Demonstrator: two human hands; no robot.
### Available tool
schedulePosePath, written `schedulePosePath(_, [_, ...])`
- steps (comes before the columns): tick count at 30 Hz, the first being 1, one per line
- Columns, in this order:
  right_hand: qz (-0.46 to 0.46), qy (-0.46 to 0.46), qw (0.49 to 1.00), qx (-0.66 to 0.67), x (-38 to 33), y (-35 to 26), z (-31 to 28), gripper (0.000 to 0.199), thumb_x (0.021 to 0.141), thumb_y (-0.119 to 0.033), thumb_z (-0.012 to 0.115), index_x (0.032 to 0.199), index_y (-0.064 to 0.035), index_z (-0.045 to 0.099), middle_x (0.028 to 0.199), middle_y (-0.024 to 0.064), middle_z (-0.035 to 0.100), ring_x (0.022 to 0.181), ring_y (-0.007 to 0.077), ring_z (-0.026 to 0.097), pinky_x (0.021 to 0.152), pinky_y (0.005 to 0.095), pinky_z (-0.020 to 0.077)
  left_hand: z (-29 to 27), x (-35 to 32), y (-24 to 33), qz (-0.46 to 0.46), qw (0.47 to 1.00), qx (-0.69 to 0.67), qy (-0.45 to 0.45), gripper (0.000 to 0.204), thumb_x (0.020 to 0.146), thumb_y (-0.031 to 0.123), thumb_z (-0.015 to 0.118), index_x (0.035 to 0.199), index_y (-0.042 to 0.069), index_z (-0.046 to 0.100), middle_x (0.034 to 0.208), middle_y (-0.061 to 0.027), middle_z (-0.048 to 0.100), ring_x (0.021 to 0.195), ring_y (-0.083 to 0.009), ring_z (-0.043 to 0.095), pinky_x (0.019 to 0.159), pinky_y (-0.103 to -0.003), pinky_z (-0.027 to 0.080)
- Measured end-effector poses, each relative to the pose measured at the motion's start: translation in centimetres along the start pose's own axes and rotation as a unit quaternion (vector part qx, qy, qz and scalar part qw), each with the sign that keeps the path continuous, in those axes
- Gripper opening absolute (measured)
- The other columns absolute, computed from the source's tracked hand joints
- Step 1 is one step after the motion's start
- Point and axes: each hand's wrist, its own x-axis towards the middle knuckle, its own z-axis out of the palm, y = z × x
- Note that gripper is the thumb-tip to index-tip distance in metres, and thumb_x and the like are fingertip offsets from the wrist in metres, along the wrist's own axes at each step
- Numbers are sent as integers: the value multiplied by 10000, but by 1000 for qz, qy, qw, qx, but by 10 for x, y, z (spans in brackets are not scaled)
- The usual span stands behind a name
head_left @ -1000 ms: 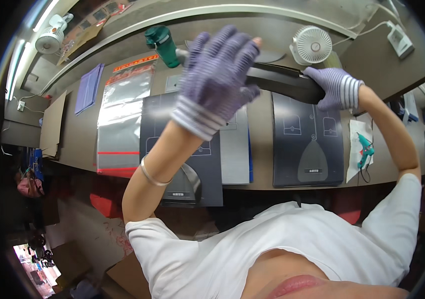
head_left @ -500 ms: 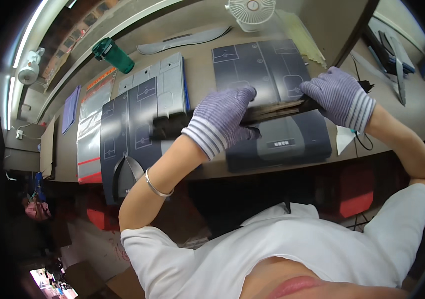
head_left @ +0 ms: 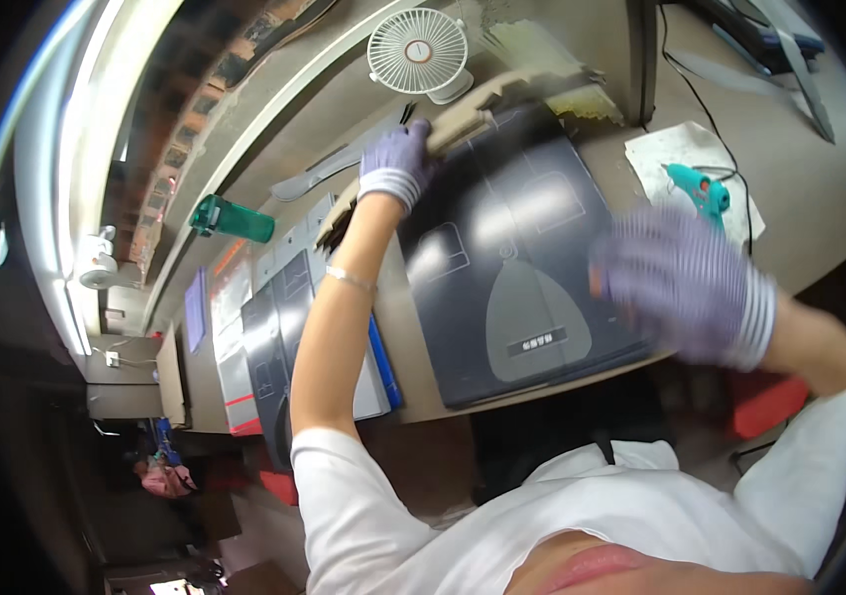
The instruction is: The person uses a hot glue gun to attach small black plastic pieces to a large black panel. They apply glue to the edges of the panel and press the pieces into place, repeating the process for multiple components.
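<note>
My left hand (head_left: 398,164), in a striped purple knit glove, is closed on a long brown cardboard piece (head_left: 463,121) with ragged, notched ends. That piece lies slantwise across the far edge of a dark printed cardboard sheet (head_left: 453,317) with a grey rounded panel at its near side. My right hand (head_left: 676,283), in a matching glove, hovers over the sheet's right edge. Motion smears its fingers, so their closure cannot be made out. Nearest to it is a teal glue gun (head_left: 704,191) on a white paper (head_left: 745,213).
A white fan (head_left: 417,50) stands at the back. Left lie more printed sheets (head_left: 269,357), a grey strip (head_left: 309,180), a green bottle (head_left: 235,220) and a purple folder (head_left: 195,309). A black cable (head_left: 711,99) and grey strips (head_left: 802,84) are at the right; yellowish sheets (head_left: 582,104) sit behind.
Both hands held the cardboard piece; now only my left hand does, carried farther away. My right hand has come off it and moved nearer me. The view has shifted, showing the glue gun.
</note>
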Motion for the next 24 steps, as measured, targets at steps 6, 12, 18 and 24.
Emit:
schedulePosePath(6, [146, 9, 981, 128, -65, -43, 73, 295, 675, -106, 706, 967, -95, 667, 1022, 64, 683, 942, 263, 633, 850, 420, 478, 63, 81, -34, 1, 999, -36, 10, 680, 803, 520, 734, 1331, 140, 539, 1236, -174, 619, 1165, -360, 582, 973, -470, 463])
schedulePosePath(12, [225, 72, 962, 138, -77, -38, 97, 258, 655, -92, 672, 912, -98, 660, 974, 44, 697, 902, 257, 633, 780, 415, 457, 116, 104, -60, -4, 962, -272, 36, 474, 821, 316, 785, 1192, 48, 665, 1136, -159, 667, 1012, -307, 657, 906, -392, 519])
schedulePosePath(18, [226, 70, 957, 165, -80, -32, 95, 241, 667, -107, 671, 907, -98, 658, 968, 45, 696, 883, 256, 632, 769, 410, 456, 113, 110, -63, -105, 848, -518, -32, 362, 827, 207, 778, 1125, 12, 716, 928, -94, 740, 849, -190, 670, 830, -329, 540])
schedulePosePath(24, [225, 81, 959, 151, -77, -33, 97, 218, 685, -111, 669, 901, -87, 654, 958, 59, 692, 866, 266, 636, 766, 408, 458, 110, 117, -58, -127, 898, -421, -2, 315, 745, 206, 823, 994, 22, 765, 905, -91, 749, 765, -144, 667, 765, -286, 547])
